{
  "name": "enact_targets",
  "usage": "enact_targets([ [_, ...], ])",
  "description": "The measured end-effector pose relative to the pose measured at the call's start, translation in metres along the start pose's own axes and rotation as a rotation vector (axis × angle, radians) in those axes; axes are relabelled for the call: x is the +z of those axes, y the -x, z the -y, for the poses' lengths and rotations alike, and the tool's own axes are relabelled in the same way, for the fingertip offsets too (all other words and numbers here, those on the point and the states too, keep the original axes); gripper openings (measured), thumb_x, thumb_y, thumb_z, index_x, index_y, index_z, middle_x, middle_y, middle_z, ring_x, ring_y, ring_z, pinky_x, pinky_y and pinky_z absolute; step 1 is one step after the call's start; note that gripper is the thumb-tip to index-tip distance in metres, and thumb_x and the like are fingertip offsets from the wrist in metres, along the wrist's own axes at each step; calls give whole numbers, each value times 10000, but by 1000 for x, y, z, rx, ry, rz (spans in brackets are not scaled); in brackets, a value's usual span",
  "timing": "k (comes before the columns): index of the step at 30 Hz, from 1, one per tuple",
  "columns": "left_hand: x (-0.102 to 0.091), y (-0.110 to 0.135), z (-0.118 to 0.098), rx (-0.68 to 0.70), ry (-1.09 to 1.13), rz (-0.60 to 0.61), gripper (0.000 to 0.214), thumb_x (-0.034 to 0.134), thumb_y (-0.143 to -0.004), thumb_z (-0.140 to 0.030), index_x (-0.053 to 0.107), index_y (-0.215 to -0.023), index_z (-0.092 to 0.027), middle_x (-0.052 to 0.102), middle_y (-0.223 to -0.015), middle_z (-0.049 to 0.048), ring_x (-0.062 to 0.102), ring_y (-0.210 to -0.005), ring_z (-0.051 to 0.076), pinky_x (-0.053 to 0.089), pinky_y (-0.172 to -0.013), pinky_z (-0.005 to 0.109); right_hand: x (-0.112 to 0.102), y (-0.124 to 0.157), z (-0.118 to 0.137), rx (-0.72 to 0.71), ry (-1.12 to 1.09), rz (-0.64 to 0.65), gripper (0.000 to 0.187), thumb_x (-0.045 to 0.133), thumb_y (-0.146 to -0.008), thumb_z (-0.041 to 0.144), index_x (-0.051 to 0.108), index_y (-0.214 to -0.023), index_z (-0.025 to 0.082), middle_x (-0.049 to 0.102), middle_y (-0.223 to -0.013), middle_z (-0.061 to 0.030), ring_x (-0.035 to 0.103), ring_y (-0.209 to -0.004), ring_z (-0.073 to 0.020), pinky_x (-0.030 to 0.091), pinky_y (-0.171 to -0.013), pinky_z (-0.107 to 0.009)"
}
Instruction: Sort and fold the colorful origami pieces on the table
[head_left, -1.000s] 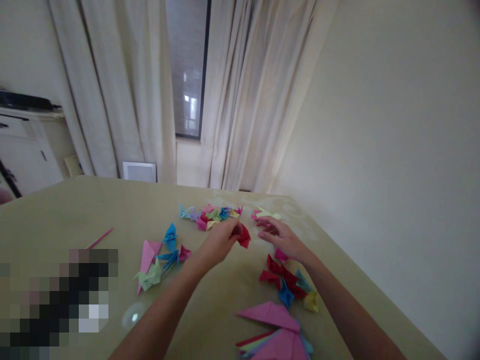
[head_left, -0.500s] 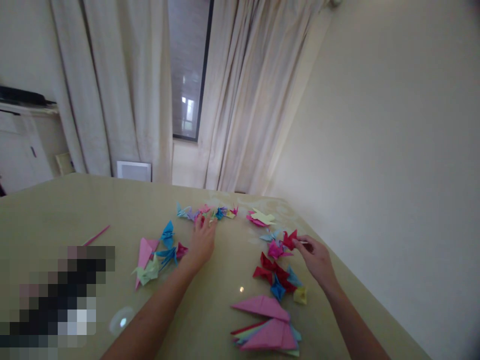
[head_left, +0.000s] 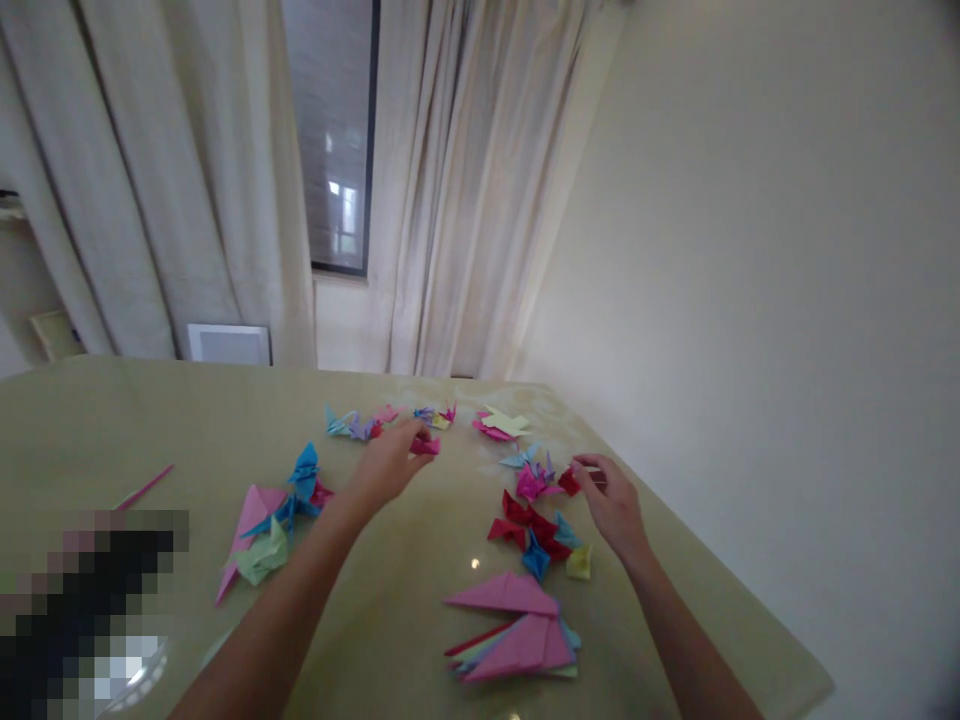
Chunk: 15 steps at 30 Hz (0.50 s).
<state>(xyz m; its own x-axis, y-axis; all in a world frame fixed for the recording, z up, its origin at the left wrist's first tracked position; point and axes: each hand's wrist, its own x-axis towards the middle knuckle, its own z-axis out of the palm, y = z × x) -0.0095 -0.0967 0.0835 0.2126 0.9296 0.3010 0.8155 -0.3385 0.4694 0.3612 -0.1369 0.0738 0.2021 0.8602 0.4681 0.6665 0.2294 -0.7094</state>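
Small folded paper figures in many colours lie scattered on a glossy beige table (head_left: 420,600). My left hand (head_left: 390,462) hovers over the middle of the table with its fingers pinched on a small pink paper figure (head_left: 425,446), just in front of a far row of figures (head_left: 375,422). My right hand (head_left: 611,500) rests near the table's right edge, fingers closed on a red paper figure (head_left: 571,481). It sits beside a cluster of red, blue, pink and yellow figures (head_left: 536,525).
A stack of large folded pink sheets (head_left: 514,630) lies near the front. Another group with a pink cone and blue and green figures (head_left: 270,515) is at the left, a pink strip (head_left: 142,487) further left. Curtains and a window stand behind; a wall runs along the right.
My left hand passed the red figure to my right, reached to the far row and now lifts a pink figure from it. My right hand carried the red figure to the right cluster. The view turned right.
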Motion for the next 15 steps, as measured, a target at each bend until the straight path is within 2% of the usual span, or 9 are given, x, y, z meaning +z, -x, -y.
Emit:
enact_targets([
  [3, 19, 10, -50, 320, 322, 4, 90, 707, -937, -206, 640, -997, -215, 694, -1047, 31, 672, -968, 192, 517, -859, 279, 22, 20, 41, -48, -249, 260, 437, 662, -937, 609, 732, -1128, 222, 774, -1093, -102, 746, -954, -278, 604, -846, -386],
  [4, 27, 15, -65, 385, 409, 15, 91, 699, -935, -181, 641, -995, -217, 681, -1032, 23, 662, -952, 187, 517, -846, 276, 30, 26, 51, -47, -323, 346, 441, 693, -935, 594, 723, -1184, 232, 776, -1107, -90, 747, -959, -269, 606, -853, -379],
  [6, 43, 25, -87, 431, 499, 16, 106, 673, -932, -132, 639, -984, -218, 653, -1025, 17, 644, -942, 181, 519, -841, 279, 44, 36, 64, -29, -465, 470, 428, 736, -927, 562, 720, -1210, 240, 781, -1103, -76, 753, -950, -261, 610, -854, -372],
  [8, 55, 31, -95, 421, 535, 4, 165, 679, -920, -117, 639, -1036, -228, 634, -1090, 23, 638, -970, 180, 529, -866, 285, 50, 41, 66, -1, -557, 486, 399, 764, -907, 557, 745, -1141, 234, 789, -1054, -73, 760, -928, -264, 617, -841, -374],
  [11, 66, 28, -82, 392, 556, -2, 407, 757, -881, -177, 599, -1246, -265, 603, -1264, 48, 645, -1058, 193, 555, -924, 310, 42, 44, 50, 31, -552, 395, 403, 783, -870, 600, 767, -1007, 221, 794, -968, -80, 766, -881, -280, 628, -802, -382],
  [13, 71, 20, -57, 321, 454, -58, 498, 791, -863, -233, 579, -1313, -261, 598, -1337, 78, 626, -1178, 242, 538, -1033, 387, 26, 46, 32, 34, -442, 312, 419, 756, -877, 622, 762, -995, 220, 794, -969, -91, 766, -872, -287, 628, -779, -380],
  [15, 75, 13, -23, 179, 242, -166, 488, 778, -865, -246, 602, -1319, -224, 594, -1415, 128, 542, -1341, 321, 437, -1168, 506, 3, 50, 8, 17, -250, 169, 430, 691, -912, 629, 750, -1047, 226, 788, -1023, -107, 764, -884, -290, 623, -770, -379],
])
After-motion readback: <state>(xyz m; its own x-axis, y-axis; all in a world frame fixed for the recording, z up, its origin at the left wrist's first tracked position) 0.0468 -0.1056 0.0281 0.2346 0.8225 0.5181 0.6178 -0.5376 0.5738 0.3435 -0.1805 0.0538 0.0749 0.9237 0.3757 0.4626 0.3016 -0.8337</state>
